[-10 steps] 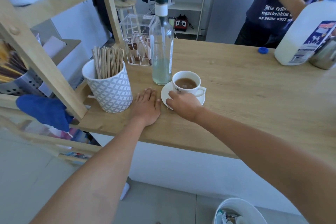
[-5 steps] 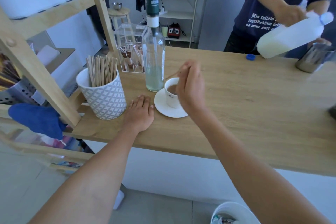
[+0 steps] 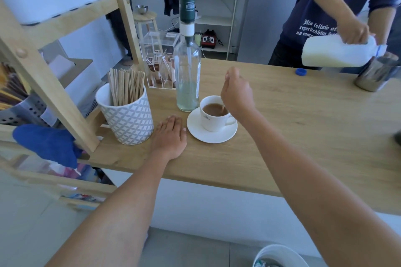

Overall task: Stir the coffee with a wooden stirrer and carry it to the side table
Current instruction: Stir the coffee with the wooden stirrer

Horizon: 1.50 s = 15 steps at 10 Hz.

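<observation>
A white cup (image 3: pixel 213 116) of milky coffee (image 3: pixel 214 109) sits on its saucer (image 3: pixel 211 134), beside the glass bottle (image 3: pixel 188 76); a wooden stirrer (image 3: pixel 222 110) dips in.

left hand (image 3: pixel 170 137): bare, no rings | right hand (image 3: pixel 236 91): bare | forearms: uncovered, no sleeves, no watch

We stand at a small café-style coffee counter: a wooden countertop (image 3: pixel 303 119) holding a pot of wooden stirrers (image 3: pixel 125 89), a clear sachet box (image 3: pixel 159 58), and a person across it pouring a milk jug (image 3: pixel 334 53) into a steel pitcher (image 3: pixel 375 73)
</observation>
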Available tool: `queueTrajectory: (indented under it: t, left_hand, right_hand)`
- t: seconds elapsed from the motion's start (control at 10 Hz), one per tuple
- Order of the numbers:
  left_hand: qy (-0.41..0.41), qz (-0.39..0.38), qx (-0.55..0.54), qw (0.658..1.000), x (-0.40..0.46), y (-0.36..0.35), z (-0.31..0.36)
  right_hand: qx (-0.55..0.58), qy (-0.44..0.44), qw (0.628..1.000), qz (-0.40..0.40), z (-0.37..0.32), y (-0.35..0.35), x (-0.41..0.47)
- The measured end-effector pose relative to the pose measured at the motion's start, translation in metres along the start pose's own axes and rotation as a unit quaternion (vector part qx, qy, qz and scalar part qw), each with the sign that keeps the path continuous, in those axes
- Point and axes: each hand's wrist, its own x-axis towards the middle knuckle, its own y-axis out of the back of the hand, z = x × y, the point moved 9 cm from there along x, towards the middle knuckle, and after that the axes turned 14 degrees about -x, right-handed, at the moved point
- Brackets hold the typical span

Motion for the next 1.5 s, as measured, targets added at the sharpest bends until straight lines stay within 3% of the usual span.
queueTrajectory:
  t: [0.2, 0.4, 0.6, 0.8, 1.0, 1.2, 1.4, 1.5]
  left_hand:
    - [-0.002, -0.001, 0.0, 1.0, -0.001, 0.0, 0.0]
    - [-0.003, 0.002, 0.0, 1.0, 0.001, 0.0, -0.001]
    - [-0.003, -0.002, -0.001, 1.0, 0.0, 0.0, 0.001]
    - [-0.003, 0.0, -0.007, 1.0, 0.0, -0.001, 0.001]
    - [-0.002, 0.006, 0.003, 1.0, 0.0, 0.0, 0.001]
    - [-0.001, 0.007, 0.006, 1.0, 0.0, 0.0, 0.001]
    - [-0.002, 0.008, 0.007, 1.0, 0.0, 0.0, 0.001]
    - [-0.001, 0.008, 0.007, 1.0, 0.001, -0.001, 0.001]
  right_hand:
    - [0.076, 0.021, 0.997, -0.017, -0.014, -0.009, 0.002]
    - [0.014, 0.03, 0.999, -0.002, -0.004, -0.004, 0.002]
    - [0.099, 0.045, 0.994, -0.016, -0.019, -0.009, 0.001]
    - [-0.013, 0.037, 0.999, 0.028, -0.011, -0.001, 0.002]
    - [0.055, 0.059, 0.997, 0.004, -0.028, -0.007, 0.004]
    - [-0.016, 0.041, 0.999, 0.018, -0.009, -0.001, 0.006]
    - [0.068, 0.065, 0.996, -0.002, -0.026, -0.007, 0.005]
    - [0.028, 0.06, 0.998, -0.004, -0.018, -0.007, 0.006]
